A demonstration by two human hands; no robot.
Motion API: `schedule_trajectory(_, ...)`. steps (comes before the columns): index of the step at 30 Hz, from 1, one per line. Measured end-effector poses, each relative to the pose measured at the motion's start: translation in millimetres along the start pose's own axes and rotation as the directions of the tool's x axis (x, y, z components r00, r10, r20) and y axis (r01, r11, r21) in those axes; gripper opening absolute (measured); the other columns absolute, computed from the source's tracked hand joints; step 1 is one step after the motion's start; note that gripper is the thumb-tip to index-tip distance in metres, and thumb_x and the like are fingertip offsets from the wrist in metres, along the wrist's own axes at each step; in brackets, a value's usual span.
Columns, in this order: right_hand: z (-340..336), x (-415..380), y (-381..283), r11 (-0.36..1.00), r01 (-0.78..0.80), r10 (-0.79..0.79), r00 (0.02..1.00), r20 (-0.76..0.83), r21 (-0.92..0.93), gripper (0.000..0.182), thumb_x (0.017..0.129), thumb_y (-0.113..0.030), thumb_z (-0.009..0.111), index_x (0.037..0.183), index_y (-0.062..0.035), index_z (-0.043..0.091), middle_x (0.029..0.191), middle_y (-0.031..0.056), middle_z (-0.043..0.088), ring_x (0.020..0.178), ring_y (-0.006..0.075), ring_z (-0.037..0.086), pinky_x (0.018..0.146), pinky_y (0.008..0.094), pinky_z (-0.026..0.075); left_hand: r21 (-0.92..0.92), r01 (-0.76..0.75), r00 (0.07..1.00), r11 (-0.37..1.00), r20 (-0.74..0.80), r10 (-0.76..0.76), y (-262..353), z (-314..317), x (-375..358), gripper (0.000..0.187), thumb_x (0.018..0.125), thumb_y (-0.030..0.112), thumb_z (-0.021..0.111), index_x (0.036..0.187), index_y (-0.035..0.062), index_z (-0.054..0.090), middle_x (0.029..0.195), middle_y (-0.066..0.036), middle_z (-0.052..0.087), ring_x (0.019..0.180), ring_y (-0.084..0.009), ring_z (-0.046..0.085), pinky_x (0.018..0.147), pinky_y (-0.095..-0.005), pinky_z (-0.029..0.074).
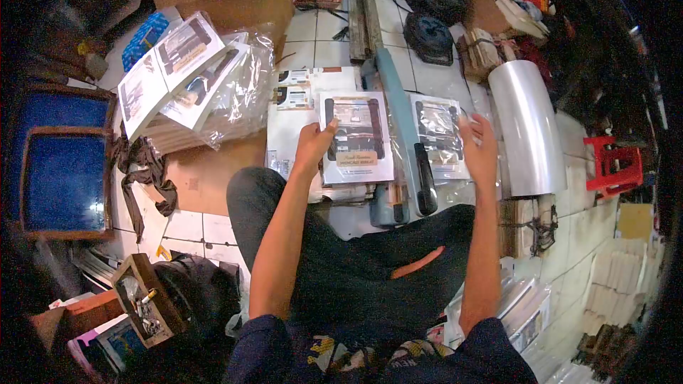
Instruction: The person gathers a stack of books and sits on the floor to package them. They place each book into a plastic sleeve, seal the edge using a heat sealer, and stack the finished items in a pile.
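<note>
My left hand (317,144) grips the left edge of a white booklet (358,138) with a dark-framed picture on its cover, thumb on top. Just right of it lies a long teal heat sealer (398,103) with a black handle (425,181) toward me. Beyond the sealer, a similar booklet (436,135) lies under shiny clear plastic film (455,165). At that booklet's right edge my right hand (481,139) has its fingers curled and pinched, seemingly on the film; the exact hold is hard to see. White printed packs (290,117) lie under the left booklet.
A large roll of clear film (525,128) stands at the right, near a red stool (613,167). Plastic-covered booklets (178,71) are piled on the left. A wooden box (146,302) holds small items at lower left. My crossed legs (370,256) border the work area.
</note>
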State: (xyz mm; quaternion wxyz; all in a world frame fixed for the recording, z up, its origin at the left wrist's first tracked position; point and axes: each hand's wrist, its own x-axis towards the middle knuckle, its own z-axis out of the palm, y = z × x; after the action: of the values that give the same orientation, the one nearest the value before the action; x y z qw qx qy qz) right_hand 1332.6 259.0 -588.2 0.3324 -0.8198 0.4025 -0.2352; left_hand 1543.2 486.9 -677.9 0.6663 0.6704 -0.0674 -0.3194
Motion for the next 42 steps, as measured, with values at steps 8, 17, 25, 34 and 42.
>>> schedule_trajectory(8,41,-92,-75,0.957,0.270,-0.271,0.963,0.002,-0.108,0.051,0.095,-0.029,0.049,0.130,0.0048,0.037,0.125,0.0291,0.046,0.117,0.0461,0.041,0.103,0.0514,0.029,0.061,0.074,0.996,0.995,-0.046,-0.071,-9,-3,8,0.038,0.087,0.035,0.063,0.089,-0.0028,0.060,0.081,-0.011,0.063,0.068,-0.0195,0.059,0.060,-0.0335,0.048)
schedule_trajectory(17,75,-107,-26,0.976,0.197,-0.200,0.979,-0.029,-0.090,0.048,0.094,-0.026,0.051,0.129,0.0039,0.040,0.127,0.0312,0.043,0.122,0.0498,0.035,0.105,0.0575,0.023,0.030,0.100,0.990,0.995,-0.102,-0.096,2,1,-2,0.038,0.090,0.033,0.058,0.084,-0.0039,0.059,0.073,-0.005,0.057,0.066,-0.0127,0.049,0.058,-0.0288,0.039)
schedule_trajectory(25,75,-107,-23,0.954,0.289,-0.297,0.947,-0.122,-0.076,0.038,0.094,-0.023,0.051,0.122,0.0027,0.045,0.120,0.0267,0.049,0.116,0.0450,0.042,0.106,0.0536,0.025,0.119,0.006,0.992,0.993,-0.129,0.009,-4,8,-5,0.041,0.091,0.040,0.058,0.093,-0.0011,0.058,0.079,-0.006,0.058,0.071,-0.0144,0.052,0.064,-0.0300,0.043)
schedule_trajectory(34,55,-100,-47,0.874,0.449,-0.467,0.882,-0.066,-0.185,0.034,0.094,-0.018,0.048,0.122,0.0021,0.047,0.121,0.0246,0.051,0.115,0.0444,0.045,0.107,0.0529,0.026,-0.230,-0.387,0.921,0.893,-0.131,0.366,50,-4,-35,0.032,0.099,0.030,0.051,0.107,0.0001,0.059,0.089,-0.002,0.062,0.078,-0.0089,0.055,0.070,-0.0245,0.046)
schedule_trajectory(42,-14,-109,-157,0.817,0.291,-0.298,0.952,-0.069,0.498,0.049,0.082,-0.025,0.069,0.118,0.0048,0.053,0.098,0.0229,0.065,0.089,0.0345,0.065,0.082,0.0401,0.050,-0.549,-0.124,0.825,0.826,0.406,0.394,29,-10,-48,0.050,0.098,0.039,0.043,0.136,0.0066,0.043,0.132,-0.010,0.051,0.122,-0.0255,0.046,0.102,-0.0404,0.037)
